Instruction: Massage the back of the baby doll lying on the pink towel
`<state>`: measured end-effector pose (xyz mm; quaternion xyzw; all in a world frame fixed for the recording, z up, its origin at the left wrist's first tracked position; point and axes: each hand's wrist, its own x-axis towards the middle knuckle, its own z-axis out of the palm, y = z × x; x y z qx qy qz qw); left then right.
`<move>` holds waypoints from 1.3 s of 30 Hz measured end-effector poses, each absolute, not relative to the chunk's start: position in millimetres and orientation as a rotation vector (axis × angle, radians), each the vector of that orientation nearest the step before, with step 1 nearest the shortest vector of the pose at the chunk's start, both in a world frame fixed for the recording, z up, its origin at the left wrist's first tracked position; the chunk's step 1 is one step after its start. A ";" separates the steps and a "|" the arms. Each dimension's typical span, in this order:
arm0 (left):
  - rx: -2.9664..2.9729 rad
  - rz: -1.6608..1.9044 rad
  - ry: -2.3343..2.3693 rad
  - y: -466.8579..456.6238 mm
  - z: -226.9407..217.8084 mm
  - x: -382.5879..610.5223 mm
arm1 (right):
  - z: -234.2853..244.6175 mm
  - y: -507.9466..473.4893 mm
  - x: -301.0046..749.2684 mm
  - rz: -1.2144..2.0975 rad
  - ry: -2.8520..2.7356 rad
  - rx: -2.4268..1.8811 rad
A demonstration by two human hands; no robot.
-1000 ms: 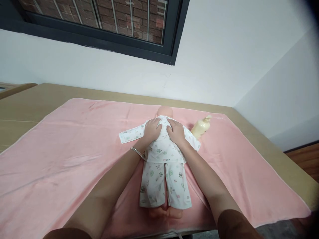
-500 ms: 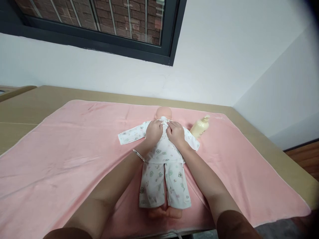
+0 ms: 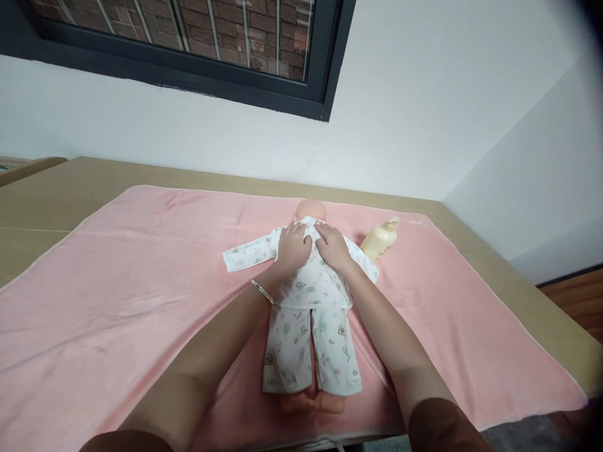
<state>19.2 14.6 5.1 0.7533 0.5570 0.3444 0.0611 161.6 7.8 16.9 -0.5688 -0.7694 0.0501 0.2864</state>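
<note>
A baby doll lies on a pink towel, head toward the wall, dressed in a white printed top and trousers. My left hand and my right hand rest side by side on the doll's upper torso, just below the neck. Their fingers lie fairly flat on the cloth, with the fingertips meeting at the collar. A silver bangle sits on my left wrist. The doll's left sleeve is spread out to the side.
A cream pump bottle lies on the towel just right of the doll's shoulder. The towel covers a tan table against a white wall, under a dark-framed window. Wooden floor shows at the far right.
Both hands slid from the doll's chest up toward the collar, and the fingertips closed in on the neckline. The doll and the bottle stayed where they were.
</note>
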 end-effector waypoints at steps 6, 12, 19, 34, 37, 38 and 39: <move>2.280 1.248 1.607 12.9 4.6 15.1 | 10.2 1.7 155.1 0.001 -1.929 -1.435; 2.150 1.357 1.752 7.3 1.0 17.8 | 12.2 -11.6 146.1 -0.076 -1.718 -1.550; 2.149 1.250 1.707 16.4 -3.6 16.1 | 10.5 -0.9 151.6 0.010 -1.858 -1.556; 2.203 1.313 1.779 4.2 4.6 16.6 | 6.1 -10.1 148.2 -0.147 -1.773 -1.566; 2.201 1.305 1.734 7.5 1.7 16.4 | 7.4 -7.2 150.0 -0.116 -1.803 -1.572; 2.208 1.280 1.722 9.3 0.8 16.2 | 7.8 -5.3 151.0 -0.100 -1.830 -1.566; 2.218 1.246 1.718 11.2 0.0 15.9 | 8.1 -3.2 152.1 -0.081 -1.858 -1.560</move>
